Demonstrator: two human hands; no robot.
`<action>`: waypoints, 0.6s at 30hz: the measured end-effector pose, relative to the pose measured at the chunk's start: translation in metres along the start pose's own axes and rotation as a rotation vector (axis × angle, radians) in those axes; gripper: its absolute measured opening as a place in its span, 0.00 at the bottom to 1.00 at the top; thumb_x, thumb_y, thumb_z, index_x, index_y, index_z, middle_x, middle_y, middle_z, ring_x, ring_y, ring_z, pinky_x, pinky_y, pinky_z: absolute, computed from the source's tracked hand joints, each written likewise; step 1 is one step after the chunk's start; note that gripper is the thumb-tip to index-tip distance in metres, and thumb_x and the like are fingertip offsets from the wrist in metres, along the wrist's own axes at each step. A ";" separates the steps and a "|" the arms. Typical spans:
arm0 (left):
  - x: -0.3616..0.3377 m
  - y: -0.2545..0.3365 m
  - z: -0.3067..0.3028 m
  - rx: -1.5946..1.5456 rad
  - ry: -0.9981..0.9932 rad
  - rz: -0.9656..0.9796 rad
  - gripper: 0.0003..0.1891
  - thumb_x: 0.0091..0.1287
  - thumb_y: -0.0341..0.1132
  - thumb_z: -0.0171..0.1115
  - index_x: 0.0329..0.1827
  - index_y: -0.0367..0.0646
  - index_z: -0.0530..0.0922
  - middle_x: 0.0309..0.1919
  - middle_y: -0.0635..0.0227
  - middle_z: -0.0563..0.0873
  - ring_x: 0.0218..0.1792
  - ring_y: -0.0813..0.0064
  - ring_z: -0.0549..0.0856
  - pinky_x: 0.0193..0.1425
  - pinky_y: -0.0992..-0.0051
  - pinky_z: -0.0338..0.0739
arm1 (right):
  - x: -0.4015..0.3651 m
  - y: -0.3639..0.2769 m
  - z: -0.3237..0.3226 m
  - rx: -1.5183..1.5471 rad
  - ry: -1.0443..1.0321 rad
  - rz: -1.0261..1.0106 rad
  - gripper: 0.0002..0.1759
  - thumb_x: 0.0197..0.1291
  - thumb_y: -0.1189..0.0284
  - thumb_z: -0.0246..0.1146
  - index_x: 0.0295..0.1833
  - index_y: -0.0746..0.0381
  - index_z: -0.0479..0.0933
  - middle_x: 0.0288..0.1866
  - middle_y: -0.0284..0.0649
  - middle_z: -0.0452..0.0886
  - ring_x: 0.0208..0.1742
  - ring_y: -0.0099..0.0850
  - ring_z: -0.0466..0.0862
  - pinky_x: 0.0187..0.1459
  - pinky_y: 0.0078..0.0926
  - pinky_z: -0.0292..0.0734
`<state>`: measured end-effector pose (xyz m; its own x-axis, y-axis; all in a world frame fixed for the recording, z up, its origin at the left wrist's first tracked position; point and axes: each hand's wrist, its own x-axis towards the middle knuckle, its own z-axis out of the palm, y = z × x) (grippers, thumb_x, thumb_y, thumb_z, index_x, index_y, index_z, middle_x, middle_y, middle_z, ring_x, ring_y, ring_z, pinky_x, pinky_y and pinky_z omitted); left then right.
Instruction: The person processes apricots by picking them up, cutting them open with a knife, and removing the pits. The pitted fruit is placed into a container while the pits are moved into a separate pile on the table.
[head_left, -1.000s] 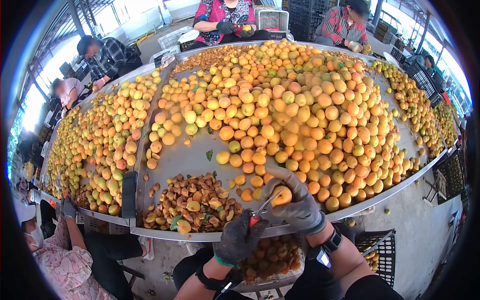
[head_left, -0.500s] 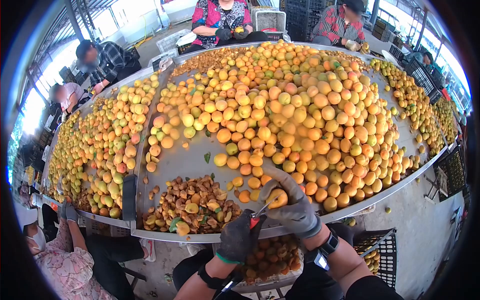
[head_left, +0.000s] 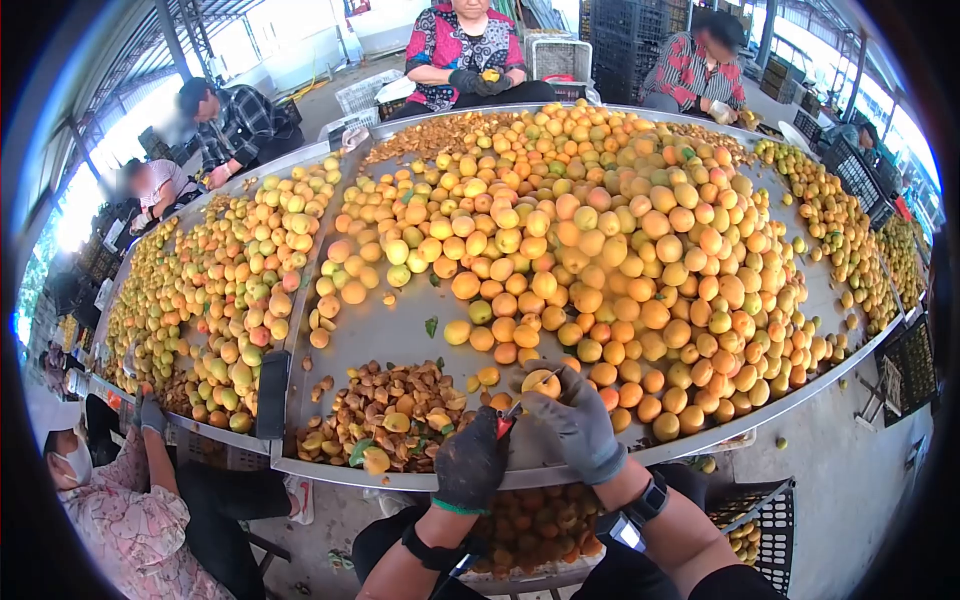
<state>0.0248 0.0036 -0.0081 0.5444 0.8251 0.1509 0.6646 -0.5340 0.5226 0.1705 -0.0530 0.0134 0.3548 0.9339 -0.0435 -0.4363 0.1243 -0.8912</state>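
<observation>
My left hand (head_left: 472,462), in a dark glove with a green cuff, is closed around a small red-handled tool (head_left: 505,424) with a thin metal end. That end meets an apricot (head_left: 541,382) pinched in the fingers of my right hand (head_left: 582,425), which wears a grey glove. Both hands are over the near edge of the metal table. A heap of brownish apricot pieces (head_left: 385,405) lies just left of my left hand. Beyond my right hand spreads a large pile of whole apricots (head_left: 640,270).
A raised divider (head_left: 305,300) parts off more apricots (head_left: 240,270) on the left. Below the table edge, between my knees, sits a container of apricots (head_left: 550,525). A black crate (head_left: 775,540) stands at right. Several people work around the table, one (head_left: 120,500) close on my left.
The apricot in my right hand has turned and shows a paler, rounder face. Both hands have shifted slightly, and the whole view has moved a little down and right.
</observation>
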 end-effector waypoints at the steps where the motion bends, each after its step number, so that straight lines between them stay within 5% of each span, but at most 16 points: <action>1: -0.004 -0.003 0.004 0.006 0.053 0.059 0.11 0.64 0.39 0.63 0.43 0.43 0.77 0.24 0.53 0.82 0.28 0.49 0.84 0.30 0.55 0.77 | -0.002 0.004 0.002 -0.003 -0.005 0.006 0.21 0.67 0.76 0.61 0.63 0.66 0.67 0.56 0.39 0.78 0.58 0.29 0.79 0.57 0.26 0.76; 3: -0.004 -0.007 0.011 0.008 0.121 0.101 0.13 0.61 0.36 0.64 0.47 0.43 0.77 0.24 0.56 0.82 0.26 0.53 0.84 0.28 0.57 0.77 | -0.002 0.009 0.009 0.474 -0.046 0.155 0.17 0.70 0.72 0.58 0.62 0.66 0.70 0.59 0.41 0.78 0.58 0.28 0.78 0.60 0.26 0.73; 4: -0.002 -0.008 0.013 0.005 0.157 0.166 0.13 0.60 0.34 0.63 0.48 0.43 0.78 0.25 0.57 0.82 0.26 0.54 0.84 0.28 0.58 0.77 | -0.002 0.008 0.011 0.469 -0.057 0.165 0.17 0.70 0.72 0.58 0.62 0.66 0.70 0.59 0.41 0.78 0.58 0.28 0.78 0.60 0.26 0.73; 6: 0.000 -0.012 0.013 0.006 0.204 0.220 0.14 0.60 0.33 0.63 0.49 0.44 0.78 0.26 0.58 0.83 0.26 0.55 0.84 0.28 0.59 0.77 | -0.003 0.001 0.010 0.186 -0.058 0.070 0.18 0.72 0.67 0.56 0.61 0.65 0.71 0.60 0.41 0.78 0.59 0.28 0.77 0.64 0.26 0.70; 8: 0.004 -0.015 0.008 0.055 0.170 0.226 0.14 0.60 0.31 0.61 0.49 0.45 0.78 0.28 0.60 0.83 0.28 0.57 0.85 0.29 0.61 0.77 | -0.001 0.003 0.008 0.307 -0.054 0.131 0.18 0.71 0.68 0.58 0.61 0.66 0.71 0.59 0.42 0.78 0.61 0.28 0.76 0.65 0.26 0.67; 10: 0.001 -0.015 0.003 0.064 0.185 0.222 0.12 0.60 0.33 0.62 0.47 0.44 0.77 0.30 0.59 0.83 0.29 0.56 0.85 0.30 0.60 0.77 | 0.002 0.004 0.006 -0.099 -0.107 -0.006 0.23 0.75 0.63 0.49 0.66 0.67 0.67 0.62 0.45 0.76 0.63 0.31 0.75 0.67 0.29 0.67; 15: -0.001 -0.021 0.006 0.038 0.205 0.256 0.13 0.58 0.33 0.62 0.46 0.43 0.76 0.33 0.58 0.83 0.30 0.56 0.85 0.31 0.60 0.78 | -0.001 0.018 -0.001 -0.457 -0.158 -0.174 0.22 0.73 0.63 0.54 0.64 0.65 0.70 0.61 0.43 0.78 0.63 0.30 0.75 0.66 0.30 0.67; 17: -0.001 -0.026 0.009 0.040 0.295 0.312 0.13 0.59 0.33 0.62 0.47 0.43 0.76 0.31 0.59 0.83 0.30 0.56 0.85 0.31 0.61 0.78 | 0.001 0.009 0.009 0.195 -0.132 0.093 0.20 0.72 0.65 0.55 0.62 0.65 0.71 0.58 0.40 0.79 0.59 0.25 0.77 0.62 0.26 0.71; 18: -0.001 -0.028 0.010 0.040 0.302 0.305 0.13 0.59 0.33 0.62 0.47 0.43 0.76 0.31 0.59 0.83 0.30 0.56 0.85 0.31 0.61 0.78 | 0.001 0.011 0.009 0.190 -0.140 0.096 0.20 0.72 0.65 0.55 0.62 0.65 0.71 0.58 0.40 0.79 0.59 0.25 0.77 0.62 0.26 0.71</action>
<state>0.0108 0.0164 -0.0312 0.5485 0.6423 0.5354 0.5192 -0.7635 0.3841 0.1589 -0.0478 0.0078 0.1920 0.9802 -0.0494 -0.6151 0.0809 -0.7843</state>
